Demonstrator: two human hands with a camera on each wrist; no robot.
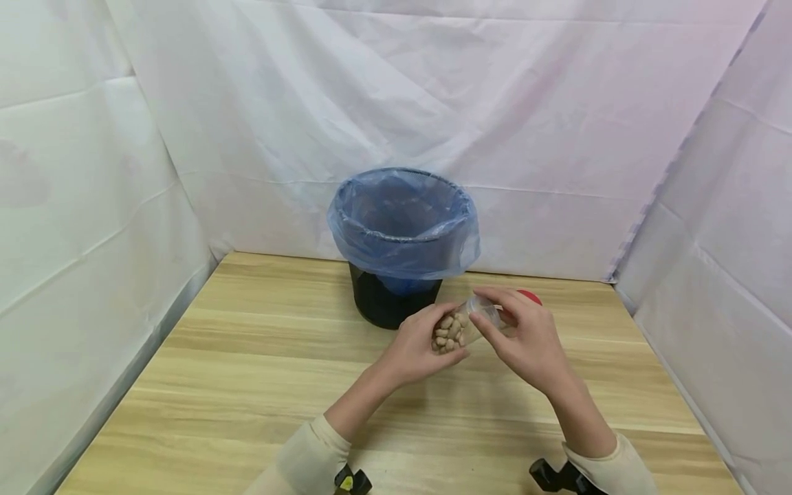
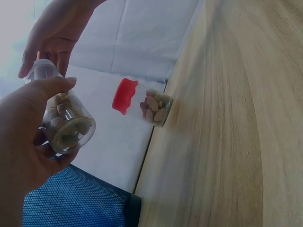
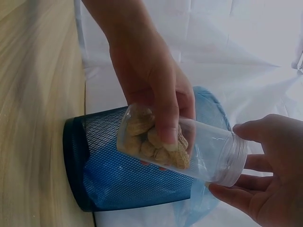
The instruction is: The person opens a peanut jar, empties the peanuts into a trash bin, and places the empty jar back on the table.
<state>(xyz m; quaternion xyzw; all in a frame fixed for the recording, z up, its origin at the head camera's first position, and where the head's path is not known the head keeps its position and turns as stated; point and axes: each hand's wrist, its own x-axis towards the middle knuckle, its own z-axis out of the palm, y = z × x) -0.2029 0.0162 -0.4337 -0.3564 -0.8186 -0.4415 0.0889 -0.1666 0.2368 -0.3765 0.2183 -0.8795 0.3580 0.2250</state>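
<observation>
My left hand [image 1: 421, 347] grips a clear plastic jar [image 3: 203, 146] holding several unshelled peanuts [image 3: 156, 144]. Its thumb lies across the jar's side in the right wrist view. The jar is tilted above the table, and the peanuts lie toward its base. At the other end, my right hand [image 1: 526, 333] pinches the clear lid [image 3: 233, 160] between thumb and fingers. Behind my right hand stands a second clear jar [image 2: 156, 108] of peanuts with a red lid [image 2: 125, 96]; in the head view only part of that lid shows.
A black mesh bin [image 1: 390, 295] with a blue plastic liner [image 1: 405, 254] over its rim stands at the back of the wooden table [image 1: 266, 357], just beyond my hands. White cloth walls [image 1: 371, 89] enclose the back and both sides.
</observation>
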